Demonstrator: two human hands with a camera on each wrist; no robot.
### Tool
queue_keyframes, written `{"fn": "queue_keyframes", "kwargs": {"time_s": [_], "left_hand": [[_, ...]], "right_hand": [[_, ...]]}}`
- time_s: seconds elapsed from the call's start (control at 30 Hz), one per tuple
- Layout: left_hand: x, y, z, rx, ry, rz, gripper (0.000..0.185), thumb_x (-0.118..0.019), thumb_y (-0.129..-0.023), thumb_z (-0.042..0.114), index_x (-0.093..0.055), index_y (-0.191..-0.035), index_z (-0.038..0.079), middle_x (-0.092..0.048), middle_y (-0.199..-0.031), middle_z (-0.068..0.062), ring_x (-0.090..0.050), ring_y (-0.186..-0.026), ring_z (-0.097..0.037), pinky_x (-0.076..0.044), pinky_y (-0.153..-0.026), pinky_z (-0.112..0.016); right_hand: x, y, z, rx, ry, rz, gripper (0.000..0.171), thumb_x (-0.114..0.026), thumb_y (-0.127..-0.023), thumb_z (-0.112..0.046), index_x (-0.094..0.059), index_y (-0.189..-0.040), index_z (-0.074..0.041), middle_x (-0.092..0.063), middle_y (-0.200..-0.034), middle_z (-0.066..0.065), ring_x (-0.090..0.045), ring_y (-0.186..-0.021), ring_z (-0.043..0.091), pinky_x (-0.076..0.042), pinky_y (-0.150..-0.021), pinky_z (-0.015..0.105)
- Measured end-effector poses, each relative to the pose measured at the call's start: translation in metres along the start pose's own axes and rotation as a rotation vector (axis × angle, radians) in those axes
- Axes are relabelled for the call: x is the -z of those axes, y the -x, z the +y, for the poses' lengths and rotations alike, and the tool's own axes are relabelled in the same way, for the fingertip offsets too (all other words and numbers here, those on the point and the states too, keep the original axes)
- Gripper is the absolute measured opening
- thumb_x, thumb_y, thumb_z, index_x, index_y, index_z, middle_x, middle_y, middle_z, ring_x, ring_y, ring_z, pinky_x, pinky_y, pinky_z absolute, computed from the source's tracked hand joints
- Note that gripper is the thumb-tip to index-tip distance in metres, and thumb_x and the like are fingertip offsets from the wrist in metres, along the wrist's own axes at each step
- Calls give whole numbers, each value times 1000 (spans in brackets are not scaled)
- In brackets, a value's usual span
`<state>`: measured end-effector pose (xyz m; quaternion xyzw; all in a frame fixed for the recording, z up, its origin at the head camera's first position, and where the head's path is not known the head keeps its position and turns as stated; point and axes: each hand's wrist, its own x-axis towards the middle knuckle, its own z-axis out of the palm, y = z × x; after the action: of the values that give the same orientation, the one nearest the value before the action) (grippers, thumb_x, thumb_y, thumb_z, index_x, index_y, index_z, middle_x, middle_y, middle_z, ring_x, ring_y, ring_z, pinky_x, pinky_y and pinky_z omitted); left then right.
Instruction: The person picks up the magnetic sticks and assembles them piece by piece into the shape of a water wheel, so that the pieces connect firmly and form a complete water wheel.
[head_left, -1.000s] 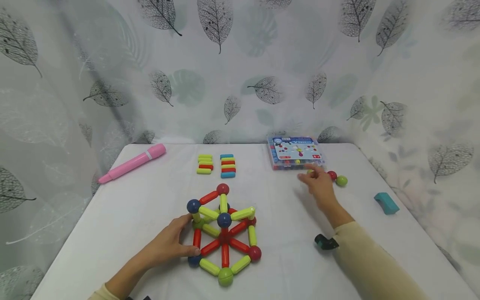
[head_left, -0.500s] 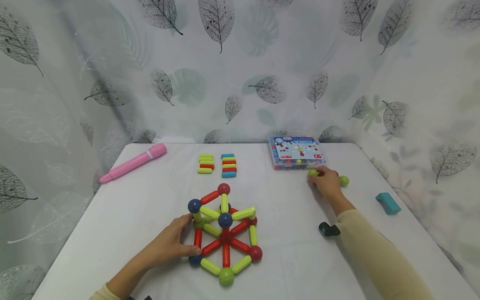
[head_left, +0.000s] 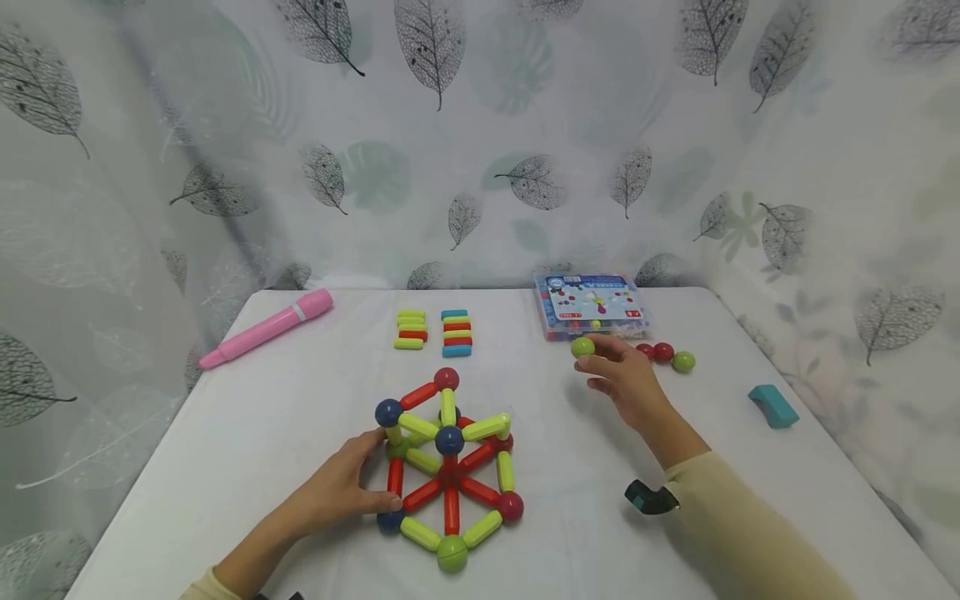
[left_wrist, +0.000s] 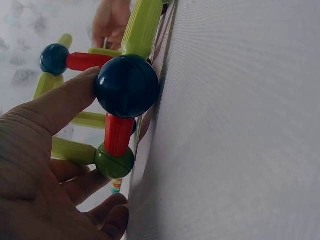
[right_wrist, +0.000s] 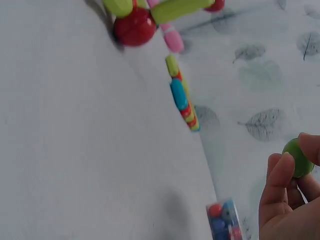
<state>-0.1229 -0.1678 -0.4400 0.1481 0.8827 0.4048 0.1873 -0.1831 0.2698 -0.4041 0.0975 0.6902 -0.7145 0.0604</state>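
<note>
A structure of red and yellow-green rods joined by blue, red and green balls (head_left: 448,462) stands at the table's front middle. My left hand (head_left: 341,487) holds its left side, thumb on a blue ball (left_wrist: 127,86) and fingers behind a green ball (left_wrist: 114,161). My right hand (head_left: 626,379) hovers above the table to the right and pinches a green ball (head_left: 582,347) (right_wrist: 297,157) in its fingertips. Two red balls (head_left: 654,352) and one green ball (head_left: 683,362) lie in a row just beyond that hand.
A clear plastic box (head_left: 592,303) with coloured parts sits at the back right. Two short stacks of loose rods (head_left: 433,331) lie at the back middle. A pink pen-shaped object (head_left: 266,326) lies back left, a teal block (head_left: 772,407) far right. Leaf-print curtains surround the table.
My right hand reached to the balls by the box, picked up a green ball and has drawn back to the left with it. The left hand stayed on the structure.
</note>
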Motion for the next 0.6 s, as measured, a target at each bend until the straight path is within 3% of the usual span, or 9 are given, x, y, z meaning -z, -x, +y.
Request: {"fn": "queue_keyframes", "kwargs": {"time_s": [0.17, 0.4, 0.6], "left_hand": [[0, 1, 0, 9, 0, -1, 109, -91, -73, 42, -35, -158, 4, -44, -155, -16, -41, -142, -42, -43, -109, -59], [1, 1, 1, 6, -8, 6, 108, -91, -73, 42, -35, -157, 4, -45, -154, -17, -42, -141, -42, -44, -108, -59], [0, 0, 1, -1, -2, -2, 108, -91, -73, 42, -35, -158, 4, -44, -155, -16, -42, -141, -41, -43, -110, -60]], "right_hand": [[-29, 22, -1, 52, -16, -107, 52, -75, -94, -22, -55, -141, -15, -59, -126, 1, -61, -111, 22, -55, -84, 27], [-62, 47, 7, 150, 174, -336, 47, -75, -91, -16, -61, -136, -10, -63, -127, 8, -58, -120, 28, -53, -96, 37], [-78, 50, 16, 154, 270, -391, 50, -77, -90, -17, -62, -136, -10, -64, -127, 8, -57, -120, 30, -55, -93, 39]]}}
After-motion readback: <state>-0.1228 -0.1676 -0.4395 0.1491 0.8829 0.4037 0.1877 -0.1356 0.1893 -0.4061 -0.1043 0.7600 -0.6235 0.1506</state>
